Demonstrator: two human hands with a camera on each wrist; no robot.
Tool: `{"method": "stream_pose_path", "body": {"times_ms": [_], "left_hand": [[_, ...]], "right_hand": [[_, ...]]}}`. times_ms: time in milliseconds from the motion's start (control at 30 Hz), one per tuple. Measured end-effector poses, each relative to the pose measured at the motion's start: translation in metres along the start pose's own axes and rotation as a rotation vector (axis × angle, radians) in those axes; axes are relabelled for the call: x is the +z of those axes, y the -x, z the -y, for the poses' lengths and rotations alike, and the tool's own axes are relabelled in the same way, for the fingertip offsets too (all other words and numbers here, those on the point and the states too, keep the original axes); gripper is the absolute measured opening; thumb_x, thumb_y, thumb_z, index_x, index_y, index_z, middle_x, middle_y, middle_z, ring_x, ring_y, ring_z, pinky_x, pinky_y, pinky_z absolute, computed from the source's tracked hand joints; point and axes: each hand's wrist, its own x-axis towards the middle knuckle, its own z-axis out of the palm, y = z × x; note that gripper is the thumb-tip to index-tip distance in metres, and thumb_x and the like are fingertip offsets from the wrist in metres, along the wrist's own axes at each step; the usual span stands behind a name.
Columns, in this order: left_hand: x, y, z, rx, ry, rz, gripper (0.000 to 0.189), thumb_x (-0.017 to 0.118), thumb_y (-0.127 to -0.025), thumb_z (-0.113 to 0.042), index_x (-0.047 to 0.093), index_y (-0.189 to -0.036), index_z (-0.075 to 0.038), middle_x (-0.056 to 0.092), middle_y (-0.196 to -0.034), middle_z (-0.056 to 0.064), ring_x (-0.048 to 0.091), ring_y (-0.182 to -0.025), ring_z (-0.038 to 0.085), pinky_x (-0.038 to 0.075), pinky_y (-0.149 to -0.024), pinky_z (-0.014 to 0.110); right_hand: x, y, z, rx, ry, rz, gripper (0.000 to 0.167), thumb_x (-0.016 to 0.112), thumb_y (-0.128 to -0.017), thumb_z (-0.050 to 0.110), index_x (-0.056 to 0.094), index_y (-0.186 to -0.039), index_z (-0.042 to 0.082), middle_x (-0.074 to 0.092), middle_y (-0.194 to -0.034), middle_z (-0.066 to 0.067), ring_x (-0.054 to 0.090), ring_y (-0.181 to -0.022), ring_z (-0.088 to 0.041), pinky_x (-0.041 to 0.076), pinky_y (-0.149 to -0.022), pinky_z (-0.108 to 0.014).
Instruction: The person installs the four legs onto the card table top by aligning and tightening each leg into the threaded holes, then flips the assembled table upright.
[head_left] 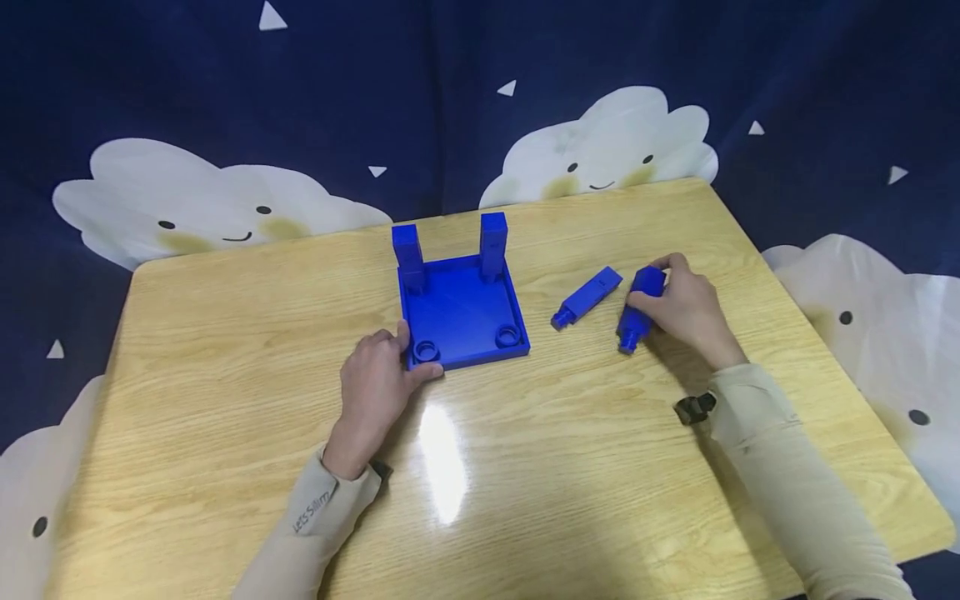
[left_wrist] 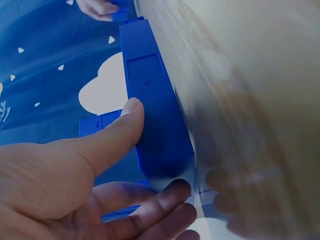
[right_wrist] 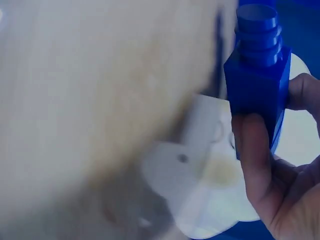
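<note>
A blue square tray-like base (head_left: 461, 312) lies on the table, with two blue square legs (head_left: 407, 250) (head_left: 492, 242) upright at its far corners. Round sockets (head_left: 426, 351) (head_left: 507, 337) show at both near corners. My left hand (head_left: 375, 379) holds the near left corner, thumb (left_wrist: 122, 125) against the front edge and fingers around the side. On the right, my right hand (head_left: 690, 308) grips a loose blue leg (head_left: 634, 325) between thumb and fingers; its threaded end (right_wrist: 257, 35) points toward me. Another blue leg (head_left: 590, 296) lies between that hand and the base.
The wooden table (head_left: 247, 383) reaches to a dark blue cloth (head_left: 345, 92) with cloud prints behind it. A glare spot (head_left: 442, 467) shines on the wood in front of the base. Dark wrist devices (head_left: 694, 408) sit at the cuffs.
</note>
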Motion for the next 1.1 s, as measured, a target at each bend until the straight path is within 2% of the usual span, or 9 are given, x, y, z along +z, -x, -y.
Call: {"method": "stream_pose_path", "body": {"times_ms": [100,200,300,400,533,633,800,933,1100], "left_hand": [[0.000,-0.001,0.000,-0.010,0.009,0.006,0.087,0.097,-0.081,-0.039,0.063,-0.145,0.009,0.071,-0.097,0.021,0.066,-0.088,0.039,0.054,-0.071,0.051],[-0.002,-0.001,0.000,-0.022,0.011,0.010,0.088,0.097,-0.080,-0.040,0.063,-0.145,0.008,0.071,-0.100,0.021,0.067,-0.092,0.040,0.055,-0.073,0.053],[-0.003,-0.001,0.001,-0.019,0.004,0.002,0.087,0.097,-0.080,-0.040,0.064,-0.145,0.007,0.072,-0.103,0.022,0.068,-0.095,0.041,0.056,-0.075,0.054],[-0.003,0.000,0.001,-0.012,0.004,-0.004,0.087,0.097,-0.079,-0.041,0.065,-0.144,0.008,0.072,-0.104,0.022,0.068,-0.095,0.040,0.056,-0.076,0.053],[-0.003,0.000,0.001,-0.010,-0.001,-0.004,0.088,0.098,-0.079,-0.042,0.065,-0.145,0.007,0.072,-0.104,0.021,0.068,-0.096,0.040,0.056,-0.076,0.052],[-0.003,-0.002,0.001,-0.015,-0.003,-0.001,0.089,0.098,-0.079,-0.043,0.064,-0.146,0.006,0.072,-0.102,0.019,0.068,-0.093,0.038,0.055,-0.075,0.050],[-0.001,-0.005,-0.002,-0.015,0.015,0.005,0.091,0.097,-0.080,-0.044,0.062,-0.147,0.006,0.071,-0.099,0.018,0.067,-0.091,0.035,0.054,-0.075,0.049],[0.001,-0.007,-0.004,-0.017,0.034,0.003,0.091,0.097,-0.080,-0.044,0.062,-0.148,0.005,0.072,-0.103,0.019,0.068,-0.097,0.037,0.055,-0.080,0.050],[0.002,-0.009,-0.008,0.007,0.054,-0.009,0.090,0.097,-0.080,-0.044,0.062,-0.148,0.004,0.071,-0.100,0.017,0.068,-0.094,0.036,0.054,-0.076,0.049]], "right_hand": [[-0.011,0.012,0.008,-0.042,-0.059,-0.067,0.067,0.072,-0.100,0.029,0.044,-0.151,-0.003,0.065,-0.087,-0.017,0.065,-0.068,-0.031,0.050,-0.057,-0.037],[-0.018,0.024,0.024,-0.121,-0.169,-0.103,0.064,0.074,-0.100,0.023,0.044,-0.152,0.002,0.068,-0.080,-0.011,0.066,-0.059,-0.023,0.051,-0.052,-0.030],[-0.019,0.035,0.046,-0.225,-0.312,-0.099,0.061,0.076,-0.100,0.015,0.044,-0.151,0.006,0.072,-0.079,-0.008,0.069,-0.060,-0.018,0.054,-0.054,-0.026],[-0.014,0.043,0.070,-0.338,-0.447,-0.084,0.060,0.077,-0.097,0.004,0.046,-0.148,0.010,0.072,-0.078,-0.006,0.066,-0.060,-0.014,0.052,-0.055,-0.024],[-0.004,0.046,0.102,-0.451,-0.599,-0.040,0.060,0.076,-0.094,-0.006,0.049,-0.145,0.011,0.072,-0.080,-0.009,0.063,-0.061,-0.016,0.050,-0.056,-0.023],[0.006,0.044,0.123,-0.506,-0.667,-0.007,0.059,0.076,-0.094,-0.007,0.049,-0.144,0.010,0.073,-0.083,-0.012,0.063,-0.062,-0.019,0.052,-0.056,-0.024],[0.029,0.036,0.151,-0.602,-0.683,0.025,0.061,0.078,-0.092,-0.006,0.046,-0.142,0.007,0.070,-0.083,-0.011,0.063,-0.067,-0.022,0.051,-0.060,-0.023],[0.051,0.032,0.171,-0.707,-0.642,0.048,0.065,0.080,-0.091,-0.007,0.042,-0.142,0.005,0.067,-0.081,-0.009,0.066,-0.072,-0.022,0.057,-0.067,-0.025],[0.074,0.031,0.187,-0.840,-0.577,0.051,0.062,0.080,-0.094,-0.005,0.039,-0.141,0.002,0.068,-0.092,-0.011,0.071,-0.081,-0.021,0.063,-0.076,-0.033]]}}
